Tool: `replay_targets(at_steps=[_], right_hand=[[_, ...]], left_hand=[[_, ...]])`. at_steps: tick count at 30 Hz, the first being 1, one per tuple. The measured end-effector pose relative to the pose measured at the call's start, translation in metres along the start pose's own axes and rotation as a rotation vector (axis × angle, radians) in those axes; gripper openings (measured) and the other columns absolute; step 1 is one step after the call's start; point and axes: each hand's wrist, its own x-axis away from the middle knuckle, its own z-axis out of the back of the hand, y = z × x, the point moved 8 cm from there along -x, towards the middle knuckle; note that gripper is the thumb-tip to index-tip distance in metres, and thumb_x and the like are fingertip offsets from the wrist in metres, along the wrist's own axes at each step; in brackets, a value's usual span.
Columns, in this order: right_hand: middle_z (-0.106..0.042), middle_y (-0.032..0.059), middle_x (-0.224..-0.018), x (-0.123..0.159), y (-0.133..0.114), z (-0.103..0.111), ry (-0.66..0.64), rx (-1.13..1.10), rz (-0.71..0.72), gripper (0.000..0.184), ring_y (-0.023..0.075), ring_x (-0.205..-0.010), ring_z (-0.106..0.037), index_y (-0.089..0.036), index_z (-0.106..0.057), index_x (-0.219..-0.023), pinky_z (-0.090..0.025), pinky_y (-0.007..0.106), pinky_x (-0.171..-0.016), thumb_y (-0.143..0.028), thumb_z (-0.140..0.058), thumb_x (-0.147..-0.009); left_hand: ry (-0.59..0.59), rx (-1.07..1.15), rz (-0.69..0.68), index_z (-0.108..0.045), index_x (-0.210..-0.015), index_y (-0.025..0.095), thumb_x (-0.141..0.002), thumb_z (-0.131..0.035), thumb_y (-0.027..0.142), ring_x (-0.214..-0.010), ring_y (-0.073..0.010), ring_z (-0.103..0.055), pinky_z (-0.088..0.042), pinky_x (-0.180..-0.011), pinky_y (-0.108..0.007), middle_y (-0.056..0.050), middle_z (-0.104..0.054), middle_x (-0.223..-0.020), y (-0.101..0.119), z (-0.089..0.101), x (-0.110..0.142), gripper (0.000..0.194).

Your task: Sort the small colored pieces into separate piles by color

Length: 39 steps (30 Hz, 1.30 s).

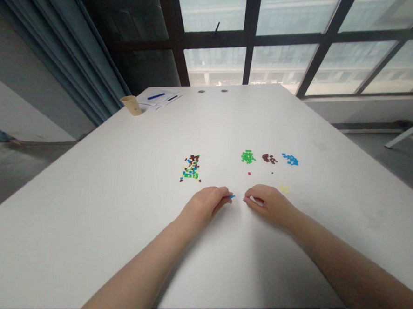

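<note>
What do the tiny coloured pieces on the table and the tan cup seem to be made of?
The tiny coloured pieces look like moulded plastic, with saturated, even colours and squared edges, though they are too small to be sure. The tan cup looks like matte paper, with a plain, unglazed surface.

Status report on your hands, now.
Left hand pinching small blue piece. Right hand beside it, fingers curled. Mixed pile ahead; green pile, brown pile, blue pile beyond.

Our left hand touches a tiny blue piece, our right hand near it on the white bench. Ahead lie a mixed pile, a green pile, a brown pile and a blue pile.
</note>
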Motion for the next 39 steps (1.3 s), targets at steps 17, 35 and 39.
replay_targets(at_steps=[17,35,39], right_hand=[[-0.049,-0.0017,-0.059,0.01,-0.031,0.026,0.361,-0.182,0.202,0.014,0.0106,-0.057,-0.046,-0.019,-0.062,-0.089,-0.039,0.024,-0.055,-0.026,-0.059,-0.077],[-0.054,-0.0007,-0.053,0.015,-0.036,0.045,0.496,-0.262,0.188,0.007,0.0101,-0.05,-0.045,-0.021,-0.066,-0.077,-0.037,0.024,-0.049,-0.022,-0.06,-0.076],[-0.054,-0.001,-0.053,0.011,-0.031,0.046,0.505,-0.263,0.157,0.008,0.0103,-0.05,-0.045,-0.022,-0.067,-0.077,-0.037,0.024,-0.049,-0.024,-0.059,-0.077]], left_hand=[[-0.004,0.082,-0.097,-0.053,-0.1,0.022,-0.085,-0.045,0.02,-0.075,-0.0104,-0.062,-0.048,-0.066,-0.022,0.0,-0.067,-0.078,0.009,-0.001,0.004,0.017],[-0.035,-0.03,0.119,-0.051,-0.099,0.02,-0.082,-0.047,0.022,-0.086,-0.0155,-0.058,-0.048,-0.074,-0.029,-0.006,-0.062,-0.092,-0.022,-0.006,0.0,0.017],[-0.142,-0.261,0.39,-0.056,-0.091,0.015,-0.08,-0.044,0.014,-0.093,-0.0216,-0.054,-0.044,-0.082,-0.035,-0.01,-0.058,-0.098,-0.066,-0.007,0.005,0.017]])
